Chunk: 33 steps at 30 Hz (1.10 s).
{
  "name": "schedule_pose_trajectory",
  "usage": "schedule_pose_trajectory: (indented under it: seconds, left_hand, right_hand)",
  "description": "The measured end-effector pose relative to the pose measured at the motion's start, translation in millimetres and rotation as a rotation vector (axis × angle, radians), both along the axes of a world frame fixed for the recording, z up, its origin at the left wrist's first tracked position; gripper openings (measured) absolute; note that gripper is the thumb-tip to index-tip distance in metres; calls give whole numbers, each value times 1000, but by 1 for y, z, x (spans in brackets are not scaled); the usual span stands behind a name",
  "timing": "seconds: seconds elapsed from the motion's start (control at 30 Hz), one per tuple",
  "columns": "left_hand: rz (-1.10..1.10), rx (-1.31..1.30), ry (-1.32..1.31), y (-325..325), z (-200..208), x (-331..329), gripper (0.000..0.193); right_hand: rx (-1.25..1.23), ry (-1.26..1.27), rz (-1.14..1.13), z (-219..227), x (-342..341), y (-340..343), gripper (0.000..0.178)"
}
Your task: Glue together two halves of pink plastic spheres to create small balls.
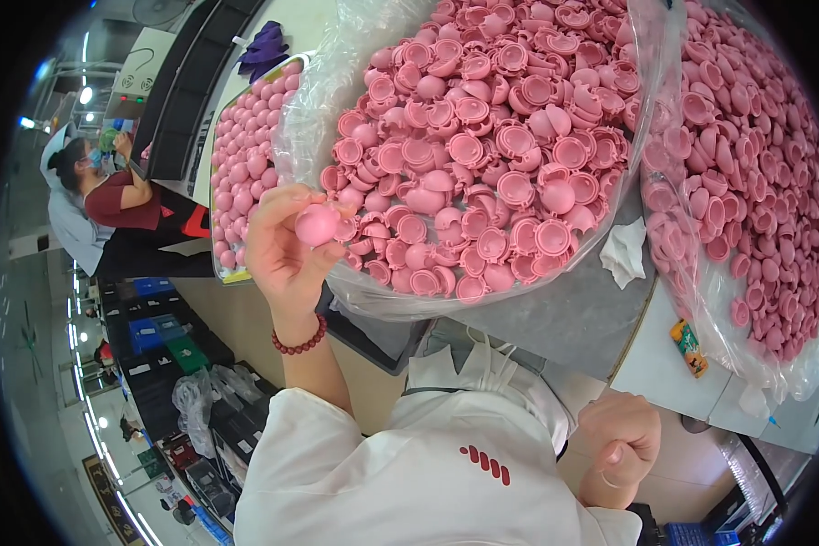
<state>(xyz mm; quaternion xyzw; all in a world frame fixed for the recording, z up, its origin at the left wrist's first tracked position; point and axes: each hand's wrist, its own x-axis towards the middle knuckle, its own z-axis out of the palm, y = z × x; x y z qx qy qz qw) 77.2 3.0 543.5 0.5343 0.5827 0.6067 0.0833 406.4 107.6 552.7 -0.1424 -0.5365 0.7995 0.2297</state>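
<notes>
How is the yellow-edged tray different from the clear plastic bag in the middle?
The yellow-edged tray has a firm rim, while the clear plastic bag is crumpled and see-through. In the tray, the pink round pieces show smooth tops; in the bag, many pink half-shells show hollow insides. The bag also fills more of the picture than the tray. Both hold lots of pink things.

- a factory workshop, by its bulk parts: big plastic bag [309, 127] of pink half-shells [514, 141] on a grey tabletop [573, 318];
- a tray [235, 277] packed with pink balls [246, 173];
- another worker [123, 205] seated by a long black rail [187, 100];
- rows of bins [185, 355]; long strips of lights [80, 387]
</notes>
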Motion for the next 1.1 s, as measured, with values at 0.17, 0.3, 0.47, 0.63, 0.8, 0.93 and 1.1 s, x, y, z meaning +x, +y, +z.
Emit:
schedule_pose_trajectory:
  seconds: [0.17, 0.3, 0.47, 0.63, 0.8, 0.93, 1.1]
  left_hand:
    - [-38, 8, -44, 0, -1, -2, 44]
    - [79, -25, 22, -7, 0, -10, 40]
    - [244, -158, 2, -7, -9, -23, 39]
    - [253, -83, 14, -14, 6, 15, 47]
    - [-247, -152, -235, 27, -9, 97, 53]
    - [-336, -116, -238, 38, -15, 122, 49]
    - [-359, -25, -287, 45, -7, 134, 44]
  right_hand:
    - [-16, 36, -61, -6, 1, 0, 45]
    - [-25, 56, -113, -4, -1, -2, 51]
    - [23, 2, -181, -11, 6, -3, 50]
    - [870, -596, -694, -11, -21, 17, 10]
    - [1352, -862, -609, -31, -45, 47, 23]
    - [1213, -775, -519, -30, -36, 38, 27]
    - [960, -264, -630, 0, -35, 9, 28]
